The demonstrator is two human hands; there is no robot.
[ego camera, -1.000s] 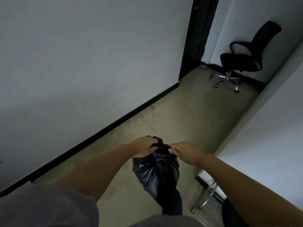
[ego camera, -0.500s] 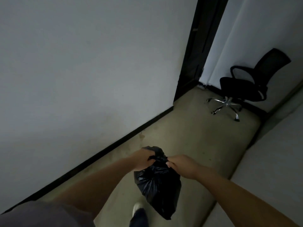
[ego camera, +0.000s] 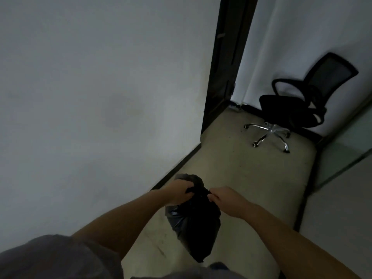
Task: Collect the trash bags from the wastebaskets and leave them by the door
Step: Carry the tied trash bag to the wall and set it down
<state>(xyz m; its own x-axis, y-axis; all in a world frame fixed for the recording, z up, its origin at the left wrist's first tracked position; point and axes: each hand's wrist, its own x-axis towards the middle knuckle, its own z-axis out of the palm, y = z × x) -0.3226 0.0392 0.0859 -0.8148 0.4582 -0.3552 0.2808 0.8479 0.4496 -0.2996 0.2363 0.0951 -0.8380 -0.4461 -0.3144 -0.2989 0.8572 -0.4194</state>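
Trash bag is the thing to watch, black and hanging in the air in front of the person, low in the middle of the view, above the floor. Going from big to small: 1 big white wall fills the left side, 1 tan floor runs ahead, 1 dark door stands at the far end, and 1 black chair on wheels sits near it. Then comes 1 bag and 2 hands.

Left hand has its fingers curled tight on the bunched top of the bag. Right hand pinches the same top from the other side. Both hold on; neither is loose.

What could go wrong? The bag top looks thin and twisted, so it could slip out if 1 hand lets go too soon, and trash could spill on the floor. The bag may also tear if it is pulled 2 ways. The chair stands close to the door, so feet or the bag could bump it
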